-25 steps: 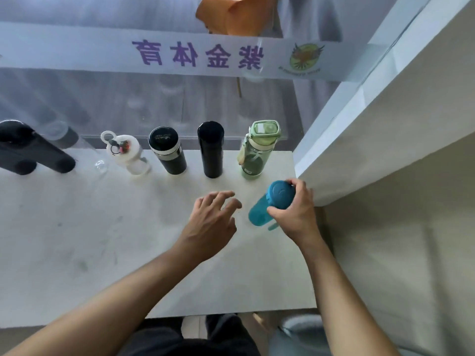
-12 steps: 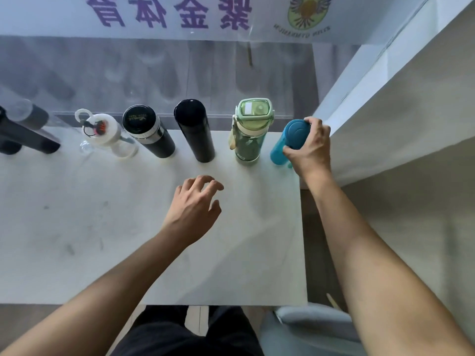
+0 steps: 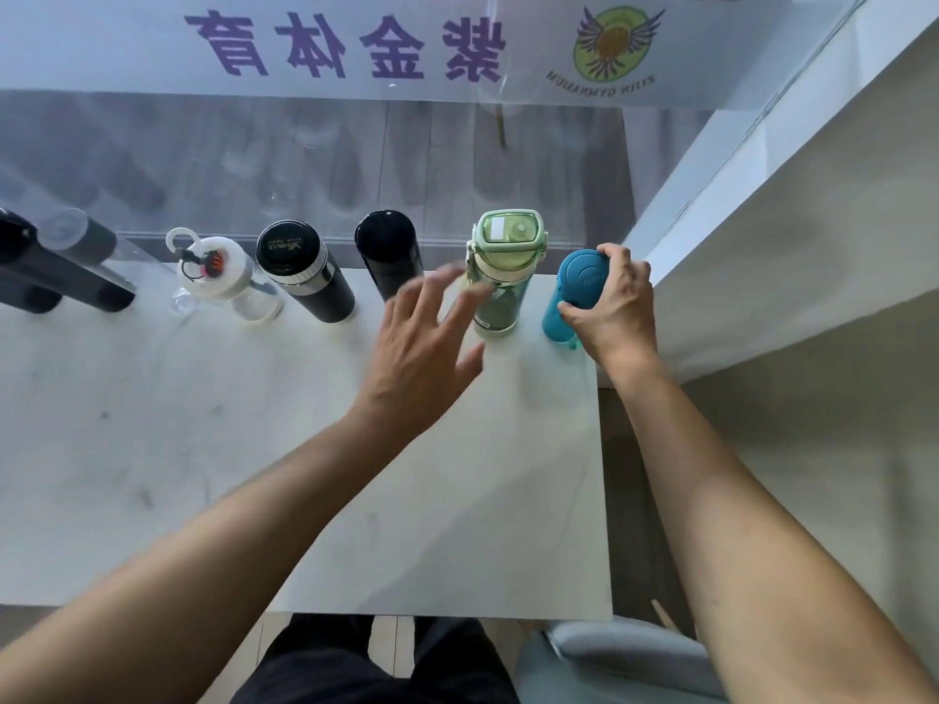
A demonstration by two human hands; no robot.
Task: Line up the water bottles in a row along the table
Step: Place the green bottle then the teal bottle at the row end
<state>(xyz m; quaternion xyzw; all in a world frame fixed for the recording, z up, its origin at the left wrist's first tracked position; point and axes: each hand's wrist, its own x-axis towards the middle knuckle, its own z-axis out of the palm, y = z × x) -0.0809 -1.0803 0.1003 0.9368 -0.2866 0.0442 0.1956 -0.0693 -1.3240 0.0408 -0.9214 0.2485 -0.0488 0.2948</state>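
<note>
Several bottles stand in a row along the far edge of the white table [image 3: 254,449]. From the left: a clear bottle with a white cap [image 3: 223,276], a black flask with a silver band [image 3: 305,271], a plain black flask [image 3: 388,246], a green bottle [image 3: 503,266] and a teal bottle [image 3: 569,292] at the right end. My right hand [image 3: 612,307] is shut on the teal bottle, which stands upright on the table. My left hand [image 3: 421,348] is open with fingers spread, blurred, partly in front of the green bottle and the black flask.
Two dark objects [image 3: 56,276] lie at the far left of the table. A glass pane with a purple-lettered banner [image 3: 345,43] runs behind the row. A white wall ledge [image 3: 762,221] hems in the right side. A grey seat [image 3: 620,663] is below the table's near right corner.
My right hand carried the teal bottle from the table's middle right to the row's right end, beside the green bottle. My left hand moved forward and right toward the green bottle.
</note>
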